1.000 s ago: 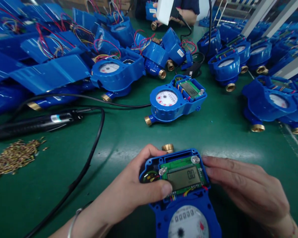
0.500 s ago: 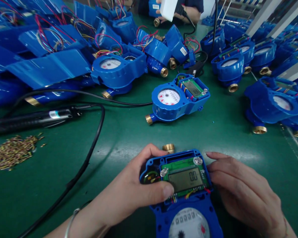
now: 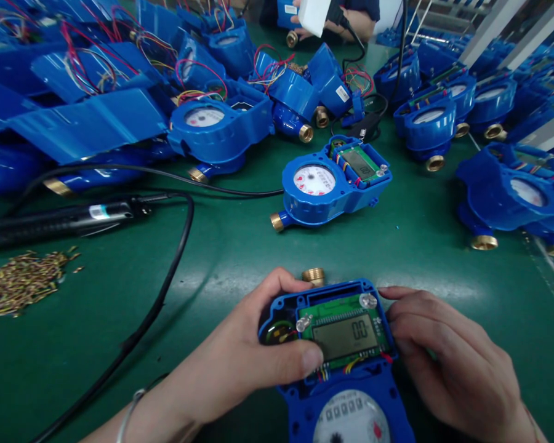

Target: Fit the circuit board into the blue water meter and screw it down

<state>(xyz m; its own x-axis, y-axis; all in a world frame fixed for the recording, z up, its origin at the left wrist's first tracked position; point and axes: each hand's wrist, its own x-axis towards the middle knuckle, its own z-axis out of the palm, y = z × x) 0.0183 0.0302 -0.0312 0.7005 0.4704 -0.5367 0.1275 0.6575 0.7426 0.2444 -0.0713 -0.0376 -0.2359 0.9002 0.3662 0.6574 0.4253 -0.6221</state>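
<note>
A blue water meter point(image 3: 346, 400) lies on the green table point(image 3: 231, 258) right in front of me, its top open on a green circuit board with an LCD point(image 3: 344, 335). My left hand point(image 3: 249, 354) grips the meter's left side, thumb pressed on the board's lower left corner. My right hand point(image 3: 447, 363) holds the right side, fingers curled against the housing edge. A brass fitting point(image 3: 313, 275) sticks out behind the meter.
Another open meter point(image 3: 330, 184) lies further back at centre. Many blue meters and covers with wires are heaped at left point(image 3: 96, 117) and right point(image 3: 503, 191). A black electric screwdriver point(image 3: 60, 221) with its cable and a pile of brass screws point(image 3: 23, 283) lie at left. Another person's hands point(image 3: 346, 21) work at the far edge.
My right hand's fingers have curled in closer against the meter's right edge. The left hand and the meter have stayed put.
</note>
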